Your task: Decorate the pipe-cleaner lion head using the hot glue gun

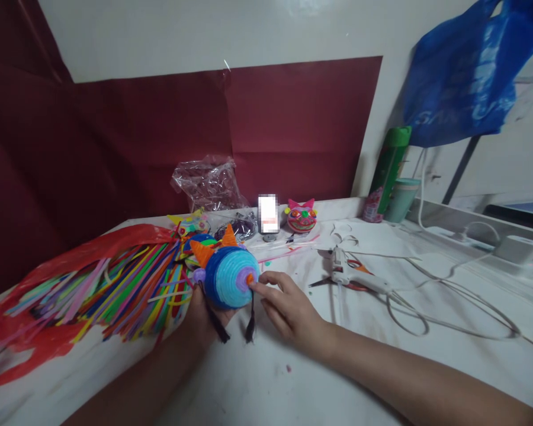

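A round craft head [231, 276] wound in rings of dark blue, light blue and purple pipe cleaner rests in my left hand [203, 316]. That hand is curled under and behind it, its fingers largely hidden. Orange pointed ears [202, 253] stick up on top, and a small orange knob [250, 279] marks the centre of the rings. Dark tassels [250, 325] hang from the ball. From the right, my right hand [288, 310] reaches a fingertip to the orange knob; its fingers are apart and bent, with nothing seen gripped in them.
Loose coloured pipe cleaners [128, 290] lie on a red plastic bag [115, 241] at left. Behind stand a pink craft head [301, 216] and crumpled clear plastic [208, 183]. At right are a glue gun [357, 275], pliers [322, 282], cables [462, 302] and a green spray can [388, 171].
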Motion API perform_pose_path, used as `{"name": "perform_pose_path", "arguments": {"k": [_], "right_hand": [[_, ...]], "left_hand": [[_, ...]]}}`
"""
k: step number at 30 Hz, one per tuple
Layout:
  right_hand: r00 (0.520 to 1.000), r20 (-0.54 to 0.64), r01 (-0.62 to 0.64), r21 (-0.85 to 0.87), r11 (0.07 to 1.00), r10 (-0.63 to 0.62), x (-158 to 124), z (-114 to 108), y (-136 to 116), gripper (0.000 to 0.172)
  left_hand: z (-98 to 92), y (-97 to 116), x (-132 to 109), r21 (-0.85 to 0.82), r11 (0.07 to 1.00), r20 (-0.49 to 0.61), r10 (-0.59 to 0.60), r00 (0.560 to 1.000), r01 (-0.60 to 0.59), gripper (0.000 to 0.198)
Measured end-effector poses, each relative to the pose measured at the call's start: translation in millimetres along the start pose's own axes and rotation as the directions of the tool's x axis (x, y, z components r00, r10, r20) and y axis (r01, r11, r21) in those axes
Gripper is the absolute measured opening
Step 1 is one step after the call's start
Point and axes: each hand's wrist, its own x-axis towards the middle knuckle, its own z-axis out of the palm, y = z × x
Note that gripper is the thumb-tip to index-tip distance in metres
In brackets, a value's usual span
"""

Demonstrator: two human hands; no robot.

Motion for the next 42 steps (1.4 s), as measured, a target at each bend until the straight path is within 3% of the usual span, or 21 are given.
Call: {"name": "perform_pose_path", "arguments": {"k": [2, 5, 7, 9, 14, 18, 23, 28, 30, 32, 35, 38, 42], "right_hand": [[0.998, -0.017, -0.063, 0.062, 0.996, 0.064, 1, 0, 0, 0.033], [0.936, -0.046, -0.326, 0.264, 0.908, 0.350, 4, 0, 1, 0.006], [0.851, 0.014, -0.495, 0.356, 0.793, 0.525, 6, 0, 2, 0.022], [0.797, 0.071, -0.573, 0.401, 0.715, 0.599, 7, 0, 3, 0.033], [0.773, 0.089, -0.606, 0.394, 0.691, 0.628, 9, -2, 4, 0.045], [0.725, 0.125, -0.656, 0.424, 0.625, 0.677, 9, -1, 6, 0.049], [0.752, 0.151, -0.629, 0.456, 0.630, 0.642, 7, 2, 9, 0.045], [0.714, 0.207, -0.683, 0.420, 0.598, 0.669, 4, 6, 13, 0.048], [0.732, 0.159, -0.662, 0.398, 0.636, 0.662, 3, 7, 15, 0.040], [0.781, 0.151, -0.616, 0.348, 0.706, 0.607, 1, 8, 18, 0.024], [0.850, 0.241, -0.513, 0.184, 0.838, 0.468, -5, 10, 24, 0.005], [0.856, 0.311, -0.433, -0.009, 0.902, 0.414, -10, 10, 29, 0.015], [0.827, 0.235, -0.516, -0.040, 0.855, 0.510, -10, 6, 31, 0.015]], "left_hand": [[-4.1, 0, 1, -0.017, 1.000, -0.022, 0.010, 1.000, -0.010, 0.053], [-11.9, 1, 3, -0.040, 0.999, -0.036, 0.034, 0.999, -0.036, 0.053], [-15.2, 3, 4, -0.049, 0.998, -0.038, 0.034, 0.999, -0.036, 0.058], [-14.4, 4, 4, -0.043, 0.999, -0.072, 0.023, 0.997, -0.026, 0.064], [-0.3, 9, 2, -0.002, 1.000, -0.192, 0.003, 0.981, -0.003, 0.072], [-1.5, 7, 2, -0.010, 1.000, -0.159, -0.026, 0.987, 0.025, 0.070], [-17.1, 2, 3, -0.045, 0.998, -0.013, 0.048, 0.999, -0.049, 0.064], [-20.2, 1, 3, -0.057, 0.998, -0.029, 0.032, 0.999, -0.033, 0.061], [-18.1, 1, 2, -0.059, 0.998, -0.064, 0.022, 0.998, -0.025, 0.063], [-15.8, 2, 2, -0.058, 0.998, -0.075, 0.030, 0.997, -0.034, 0.062], [-14.5, 3, 3, -0.047, 0.997, -0.072, 0.065, 0.995, -0.068, 0.058], [-15.4, 5, 4, -0.043, 0.996, -0.074, 0.075, 0.994, -0.079, 0.059], [-16.9, 6, 4, -0.055, 0.996, -0.056, 0.065, 0.996, -0.068, 0.063]]}}
